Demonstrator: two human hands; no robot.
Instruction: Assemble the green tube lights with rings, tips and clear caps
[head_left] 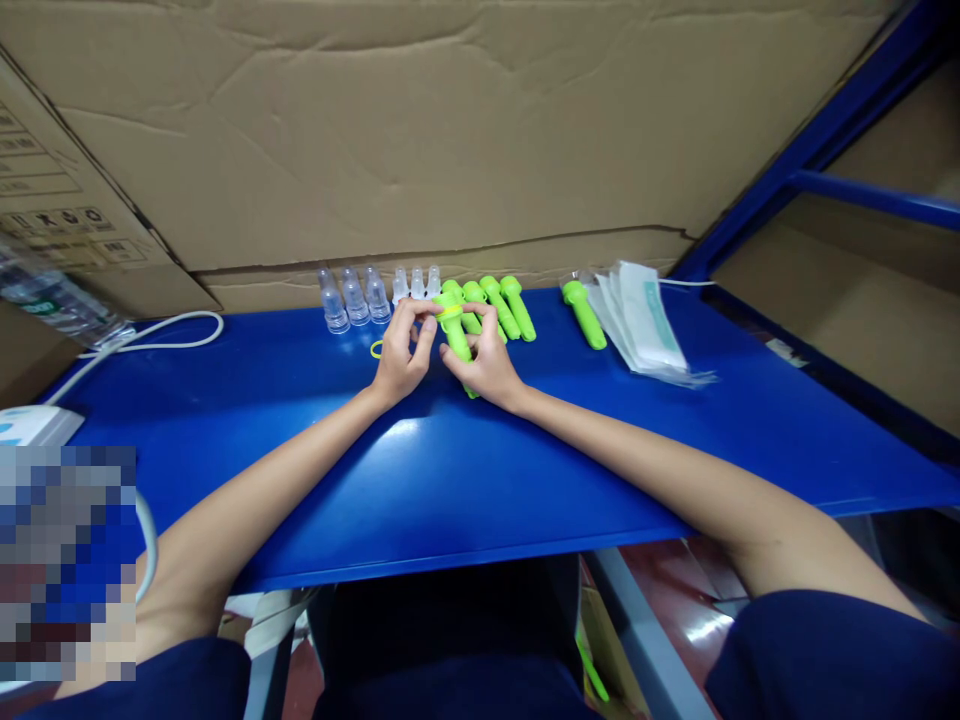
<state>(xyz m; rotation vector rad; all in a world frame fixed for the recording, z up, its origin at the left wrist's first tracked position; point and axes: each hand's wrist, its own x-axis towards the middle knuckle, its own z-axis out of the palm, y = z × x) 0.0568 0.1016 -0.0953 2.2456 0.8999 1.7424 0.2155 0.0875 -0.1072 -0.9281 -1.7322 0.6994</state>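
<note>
Head view: R hand (pixel 491 366) grips a green tube (pixel 458 343) over the tabletop (pixel 465 490); L hand (pixel 401 360) has a fingertip at its head, can't tell if gripping. Yellow ring (pixel 450 312) is round the head, so approx. done there, seating unclear. Left over: loose ring (pixel 376 349) beside L hand, clear caps (pixel 354 298) standing apart, more green tubes (pixel 517 308) behind, ring status n/k.

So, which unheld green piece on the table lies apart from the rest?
The green piece beside the white packets; the other unheld pieces lie together in one group.
</note>
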